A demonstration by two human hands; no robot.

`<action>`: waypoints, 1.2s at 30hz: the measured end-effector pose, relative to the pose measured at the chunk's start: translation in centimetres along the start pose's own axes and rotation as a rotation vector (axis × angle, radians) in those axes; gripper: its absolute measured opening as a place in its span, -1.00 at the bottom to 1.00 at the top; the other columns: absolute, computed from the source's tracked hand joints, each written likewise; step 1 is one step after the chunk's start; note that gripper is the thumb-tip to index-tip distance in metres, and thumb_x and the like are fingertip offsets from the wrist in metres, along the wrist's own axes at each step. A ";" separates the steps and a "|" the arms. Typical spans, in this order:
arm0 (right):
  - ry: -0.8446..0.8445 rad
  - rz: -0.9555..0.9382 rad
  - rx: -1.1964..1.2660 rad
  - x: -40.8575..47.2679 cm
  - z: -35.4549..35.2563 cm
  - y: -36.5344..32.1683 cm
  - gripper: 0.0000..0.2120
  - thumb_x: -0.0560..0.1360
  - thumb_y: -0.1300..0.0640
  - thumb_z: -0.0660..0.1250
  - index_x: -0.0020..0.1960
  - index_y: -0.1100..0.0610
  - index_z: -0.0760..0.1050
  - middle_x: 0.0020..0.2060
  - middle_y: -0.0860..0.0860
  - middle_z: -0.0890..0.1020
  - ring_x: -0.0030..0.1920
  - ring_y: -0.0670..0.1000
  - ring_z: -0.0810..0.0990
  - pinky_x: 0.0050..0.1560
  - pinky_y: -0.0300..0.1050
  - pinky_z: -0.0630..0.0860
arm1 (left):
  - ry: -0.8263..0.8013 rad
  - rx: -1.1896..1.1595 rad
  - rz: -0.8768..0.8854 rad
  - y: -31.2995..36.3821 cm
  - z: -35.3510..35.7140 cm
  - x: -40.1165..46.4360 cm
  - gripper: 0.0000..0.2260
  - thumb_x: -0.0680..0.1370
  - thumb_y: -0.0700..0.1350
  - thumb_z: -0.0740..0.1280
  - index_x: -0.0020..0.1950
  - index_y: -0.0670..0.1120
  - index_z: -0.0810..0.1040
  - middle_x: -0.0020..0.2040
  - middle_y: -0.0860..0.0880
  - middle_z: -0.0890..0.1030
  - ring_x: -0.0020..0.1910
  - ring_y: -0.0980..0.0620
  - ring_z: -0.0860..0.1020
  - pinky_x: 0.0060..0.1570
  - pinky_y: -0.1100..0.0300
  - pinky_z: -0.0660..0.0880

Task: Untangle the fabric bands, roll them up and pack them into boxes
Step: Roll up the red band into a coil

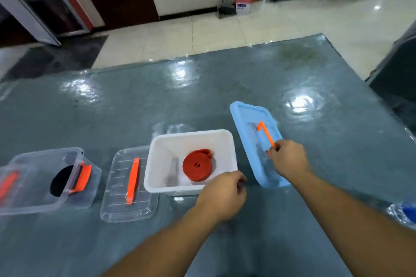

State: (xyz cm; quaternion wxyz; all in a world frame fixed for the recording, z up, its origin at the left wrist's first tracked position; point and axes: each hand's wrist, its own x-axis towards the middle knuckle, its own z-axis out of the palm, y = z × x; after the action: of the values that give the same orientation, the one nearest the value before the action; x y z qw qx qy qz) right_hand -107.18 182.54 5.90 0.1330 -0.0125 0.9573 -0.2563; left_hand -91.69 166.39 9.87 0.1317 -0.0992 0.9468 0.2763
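- At the far left, a clear plastic box with orange latches (48, 183) sits on the glossy grey-blue table (157, 101), with a dark rolled fabric band (61, 180) inside it.
- Just right of it lies a flat clear plastic lid with 1 orange handle strip (129, 184), touching the next box's left side.
- In the middle stands an open white rectangular plastic box (191, 137); a rolled red fabric band (198, 165) lies flat on its floor, right of centre.
- The left hand (221, 195) hovers at the white box's near right corner, fingers curled inward; whether it grips anything I cannot tell. The red roll sits just beyond and left of it, apart from the fingers.
- The blue rectangular plastic lid (247, 117) lies tilted beside the white box's right side.
- The right hand (289, 158) pinches the near end of the lid's orange handle (265, 134), which is raised off the lid; the red roll lies well to this hand's left.
- At the right edge, a blurred blue object (408, 209) is partly visible.
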 end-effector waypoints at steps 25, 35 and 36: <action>-0.038 -0.455 -0.423 -5.8 6.6 -13.9 -0.80 0.66 0.03 0.15 0.02 -0.02 0.56 -0.11 0.00 0.67 -0.05 0.13 0.63 -0.18 -0.04 0.54 | 0.410 -0.365 -0.502 -19.5 -9.0 -3.4 -0.63 0.67 0.12 0.22 0.36 -0.05 0.53 0.24 -0.05 0.62 0.20 -0.10 0.59 0.23 -0.01 0.51; -0.023 -0.438 -0.335 -6.3 7.9 -14.6 -0.79 0.70 -0.03 0.12 0.17 -0.03 0.50 -0.06 0.00 0.66 -0.03 0.11 0.60 -0.22 -0.03 0.51 | 0.351 -0.363 -0.495 -20.4 -8.5 -2.9 -0.69 0.60 -0.06 0.34 0.34 -0.06 0.54 0.21 0.01 0.66 0.04 -0.02 0.63 -0.01 0.19 0.48; -0.017 -0.422 -0.287 -6.1 8.0 -14.5 -0.81 0.69 -0.04 0.13 0.16 -0.04 0.49 -0.06 -0.02 0.67 -0.05 0.09 0.60 -0.23 -0.04 0.51 | 0.357 -0.357 -0.497 -20.4 -8.4 -2.9 -0.72 0.59 -0.07 0.34 0.30 -0.06 0.56 0.18 0.02 0.67 0.00 -0.01 0.62 -0.04 0.20 0.45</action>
State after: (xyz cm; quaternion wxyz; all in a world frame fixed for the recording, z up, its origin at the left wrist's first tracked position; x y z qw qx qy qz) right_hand -99.84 166.62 7.88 0.0814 -0.2330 0.9589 -0.1399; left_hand -85.24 145.24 7.49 0.0081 -0.3945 0.8387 0.3752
